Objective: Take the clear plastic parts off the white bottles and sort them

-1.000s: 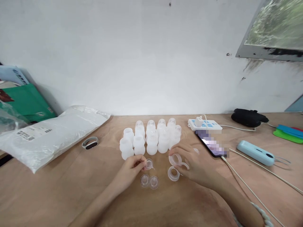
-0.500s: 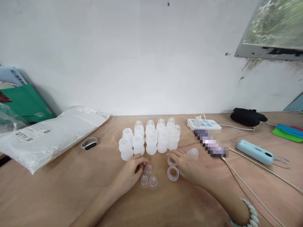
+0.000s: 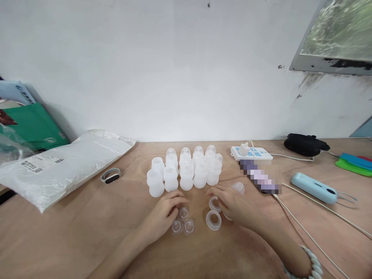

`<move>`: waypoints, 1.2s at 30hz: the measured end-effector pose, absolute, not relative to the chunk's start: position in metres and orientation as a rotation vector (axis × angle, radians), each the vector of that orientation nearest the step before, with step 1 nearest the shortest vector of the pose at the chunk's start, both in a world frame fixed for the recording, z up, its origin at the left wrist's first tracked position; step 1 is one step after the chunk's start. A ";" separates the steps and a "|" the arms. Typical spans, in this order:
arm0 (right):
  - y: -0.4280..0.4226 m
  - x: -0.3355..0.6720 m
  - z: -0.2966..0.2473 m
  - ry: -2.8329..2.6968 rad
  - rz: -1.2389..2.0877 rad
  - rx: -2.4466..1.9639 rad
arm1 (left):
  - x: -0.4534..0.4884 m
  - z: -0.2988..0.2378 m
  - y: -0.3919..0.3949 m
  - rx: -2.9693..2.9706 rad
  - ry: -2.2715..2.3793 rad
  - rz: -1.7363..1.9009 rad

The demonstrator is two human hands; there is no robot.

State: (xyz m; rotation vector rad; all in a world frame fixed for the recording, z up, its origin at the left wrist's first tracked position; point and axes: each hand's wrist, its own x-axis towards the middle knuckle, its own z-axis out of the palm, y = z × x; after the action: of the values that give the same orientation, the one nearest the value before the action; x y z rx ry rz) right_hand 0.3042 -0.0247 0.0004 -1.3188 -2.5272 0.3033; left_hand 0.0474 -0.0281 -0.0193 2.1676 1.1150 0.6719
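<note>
Over a group of three clear bottle nipples point(image 3: 188, 226) on the table, my left hand point(image 3: 165, 211) curves with its fingers and thumb apart, touching or nearly touching the farthest one. My right hand point(image 3: 229, 201) rests over the white screw rings, fingers bent loosely and partly covering them. The nearer bottle ring point(image 3: 213, 220) lies flat; a second is half hidden by the fingers. Just beyond that hand is a clear dome cap point(image 3: 238, 188). Several milky baby bottles point(image 3: 186, 180) stand in rows behind, most capped with clear domes; the open-necked bottles point(image 3: 156, 182) are at the left.
At the left lie a white plastic mailer point(image 3: 69, 162) and a fitness band point(image 3: 111, 176). On the right are a power strip point(image 3: 261, 154), a blurred phone point(image 3: 258, 176), a light-blue device point(image 3: 314, 188), cables and a black case point(image 3: 306, 144). A wall rises behind.
My left hand's fingers have stretched out over the farthest nipple, and the nipples sit slightly lower in view. The right hand and the rings have shifted a little.
</note>
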 end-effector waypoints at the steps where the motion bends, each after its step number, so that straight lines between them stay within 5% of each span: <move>1: -0.025 0.303 0.001 -2.514 0.297 -1.311 | 0.047 -0.017 -0.029 2.210 1.126 0.726; 7: -0.025 0.299 0.003 -2.436 0.218 -1.234 | 0.046 0.033 -0.010 2.441 1.517 1.135; 11: -0.026 0.300 0.003 -2.384 0.144 -1.182 | 0.043 0.061 0.031 2.404 1.905 0.846; 18: -0.025 0.303 0.005 -2.306 0.066 -1.085 | 0.044 0.084 0.058 2.390 1.898 0.740; 24: -0.031 0.304 0.012 -2.195 0.083 -1.038 | 0.050 0.127 0.009 2.530 1.525 1.342; 31: -0.053 0.290 0.018 -1.894 0.714 -0.896 | 0.082 0.073 -0.039 3.151 1.103 0.733; 36: -0.058 0.280 0.013 -1.775 0.890 -1.049 | 0.088 0.042 -0.047 3.195 1.077 0.771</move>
State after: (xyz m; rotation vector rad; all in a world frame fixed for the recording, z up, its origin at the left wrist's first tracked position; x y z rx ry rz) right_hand 0.2797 -0.0580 0.0129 -1.0491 -1.7748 0.8899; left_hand 0.0884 -0.0473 0.0420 3.1952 1.0773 0.7711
